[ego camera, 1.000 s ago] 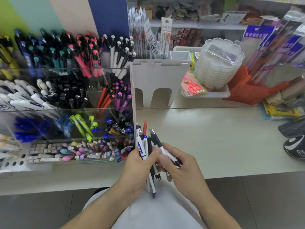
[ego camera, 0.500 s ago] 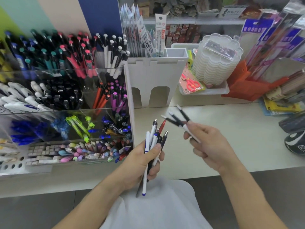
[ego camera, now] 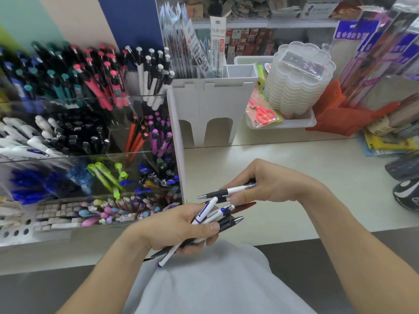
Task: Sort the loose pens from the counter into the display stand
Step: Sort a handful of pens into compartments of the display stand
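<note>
I count two hands in view: my left hand point(ego camera: 181, 225) grips a bundle of pens point(ego camera: 210, 219), at least four that I can tell apart, though more may hide in the fist. My right hand point(ego camera: 269, 184) pinches two black-and-white pens point(ego camera: 229, 191), with one red pen point(ego camera: 243, 206) just beneath them. On the left stands one clear display stand point(ego camera: 108, 152) with three tiers; its pens are too many and too blurred to count. At the far side I see one white holder point(ego camera: 210, 109), one stack of clear trays point(ego camera: 297, 87) and one pair of red scissors point(ego camera: 264, 113).
</note>
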Demonstrator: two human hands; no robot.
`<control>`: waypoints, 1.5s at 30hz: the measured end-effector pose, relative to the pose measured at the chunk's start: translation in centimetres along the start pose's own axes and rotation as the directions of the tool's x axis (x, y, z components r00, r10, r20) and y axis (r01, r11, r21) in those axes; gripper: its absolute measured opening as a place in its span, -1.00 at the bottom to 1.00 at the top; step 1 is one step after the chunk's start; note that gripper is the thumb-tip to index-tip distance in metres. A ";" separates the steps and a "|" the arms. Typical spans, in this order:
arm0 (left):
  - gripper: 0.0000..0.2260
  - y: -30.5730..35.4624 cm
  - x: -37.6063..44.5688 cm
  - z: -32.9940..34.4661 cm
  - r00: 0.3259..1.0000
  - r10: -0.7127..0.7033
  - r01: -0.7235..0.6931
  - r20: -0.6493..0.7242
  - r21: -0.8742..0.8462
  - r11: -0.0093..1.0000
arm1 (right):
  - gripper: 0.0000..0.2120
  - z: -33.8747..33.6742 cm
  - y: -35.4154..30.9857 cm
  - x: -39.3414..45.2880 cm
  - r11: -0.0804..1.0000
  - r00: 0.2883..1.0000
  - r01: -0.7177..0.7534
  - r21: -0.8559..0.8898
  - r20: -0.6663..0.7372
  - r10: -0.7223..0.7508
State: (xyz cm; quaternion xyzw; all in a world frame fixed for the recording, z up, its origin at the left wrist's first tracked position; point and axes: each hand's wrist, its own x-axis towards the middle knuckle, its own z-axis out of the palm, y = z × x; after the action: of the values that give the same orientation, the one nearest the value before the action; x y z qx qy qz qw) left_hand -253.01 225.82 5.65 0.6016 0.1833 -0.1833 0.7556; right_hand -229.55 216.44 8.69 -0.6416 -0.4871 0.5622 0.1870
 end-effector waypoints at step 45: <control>-0.79 -3.5 -2.5 2.3 0.861 0.218 -0.255 -0.460 -0.019 0.967 | -0.73 4.4 -3.1 1.7 0.903 0.966 -0.236 0.360 0.185 0.178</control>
State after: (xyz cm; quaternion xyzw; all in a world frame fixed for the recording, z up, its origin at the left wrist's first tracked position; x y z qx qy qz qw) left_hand -256.77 222.97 4.44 0.6153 0.2867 0.0636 0.7315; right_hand -234.99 217.94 8.91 -0.5980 -0.3107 0.7084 0.2098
